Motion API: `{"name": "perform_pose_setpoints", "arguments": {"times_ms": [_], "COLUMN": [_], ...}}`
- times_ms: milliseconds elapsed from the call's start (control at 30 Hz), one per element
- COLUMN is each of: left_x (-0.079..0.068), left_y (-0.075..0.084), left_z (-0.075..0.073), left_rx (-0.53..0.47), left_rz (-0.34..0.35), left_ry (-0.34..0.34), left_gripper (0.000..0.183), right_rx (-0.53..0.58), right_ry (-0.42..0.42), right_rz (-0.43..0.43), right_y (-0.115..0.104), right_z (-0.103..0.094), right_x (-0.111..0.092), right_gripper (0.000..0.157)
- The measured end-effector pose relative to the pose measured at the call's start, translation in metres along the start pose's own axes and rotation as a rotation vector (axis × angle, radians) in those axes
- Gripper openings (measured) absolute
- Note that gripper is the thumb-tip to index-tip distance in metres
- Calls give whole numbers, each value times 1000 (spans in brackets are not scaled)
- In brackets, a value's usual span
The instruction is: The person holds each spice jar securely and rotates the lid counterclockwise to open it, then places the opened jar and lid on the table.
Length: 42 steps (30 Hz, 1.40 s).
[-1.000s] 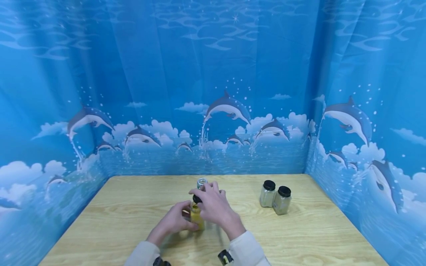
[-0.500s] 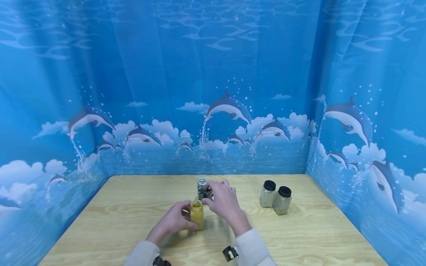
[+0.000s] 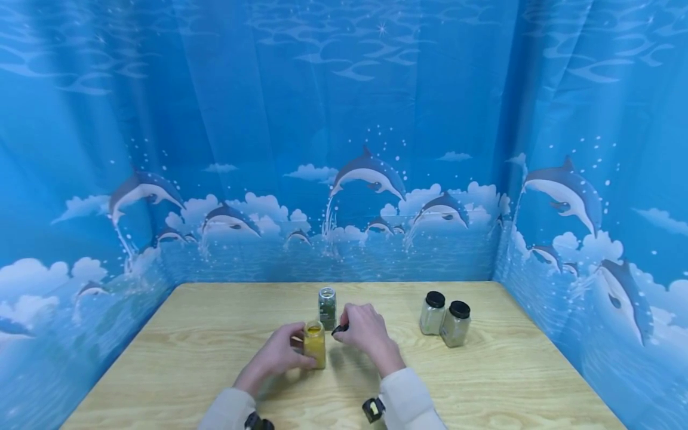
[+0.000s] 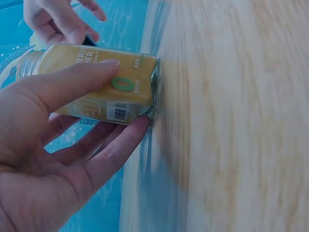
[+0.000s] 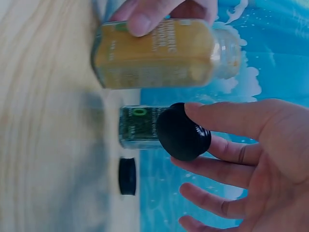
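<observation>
My left hand grips an uncapped glass jar of yellow turmeric powder low on its sides; its label shows in the left wrist view. Just to the right, my right hand pinches a black screw lid between thumb and fingers, apart from the jar. Behind the turmeric stands an uncapped glass jar of dark green flakes. A second black lid rests on the table near that jar in the right wrist view; my right hand hides it in the head view.
Two glass jars, one paler and one greyish, stand close together at the right with black lids on. The wood-grain table ends at a blue dolphin-print curtain behind and at both sides.
My right hand has lifted the black lid off the turmeric jar and moved it right and lower. The jar's mouth is now exposed, and the jar has shifted slightly left in my left hand.
</observation>
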State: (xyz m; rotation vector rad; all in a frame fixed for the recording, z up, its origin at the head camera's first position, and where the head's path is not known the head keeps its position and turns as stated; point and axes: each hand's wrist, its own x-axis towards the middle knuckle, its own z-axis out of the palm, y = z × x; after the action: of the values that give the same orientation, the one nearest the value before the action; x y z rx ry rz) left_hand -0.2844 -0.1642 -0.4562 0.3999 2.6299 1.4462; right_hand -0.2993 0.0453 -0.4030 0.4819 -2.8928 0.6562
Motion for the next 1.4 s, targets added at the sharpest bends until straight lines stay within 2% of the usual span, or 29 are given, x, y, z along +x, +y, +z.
{"name": "perform_pose_setpoints", "arguments": {"times_ms": [267, 533, 733, 833, 1100, 1400], "left_x": [0, -1, -1, -1, 0, 0], "left_y": [1, 1, 0, -1, -3, -3], "left_z": [-2, -5, -6, -7, -8, -7], "left_rx": [-5, -2, 10, 13, 12, 10], "left_rz": [-16, -20, -17, -15, -32, -18], "left_ry": [14, 12, 30, 32, 42, 49], "left_gripper": [61, 63, 62, 61, 64, 64], "right_rx": [-19, -19, -42, -43, -56, -77], "right_ry": [-65, -90, -198, -229, -241, -230], "right_rz": [-1, -36, -12, 0, -8, -36], "right_y": [13, 17, 17, 17, 15, 13], "right_z": [19, 26, 30, 32, 33, 32], "right_x": [4, 3, 2, 2, -1, -1], "right_gripper": [29, 30, 45, 47, 43, 44]}}
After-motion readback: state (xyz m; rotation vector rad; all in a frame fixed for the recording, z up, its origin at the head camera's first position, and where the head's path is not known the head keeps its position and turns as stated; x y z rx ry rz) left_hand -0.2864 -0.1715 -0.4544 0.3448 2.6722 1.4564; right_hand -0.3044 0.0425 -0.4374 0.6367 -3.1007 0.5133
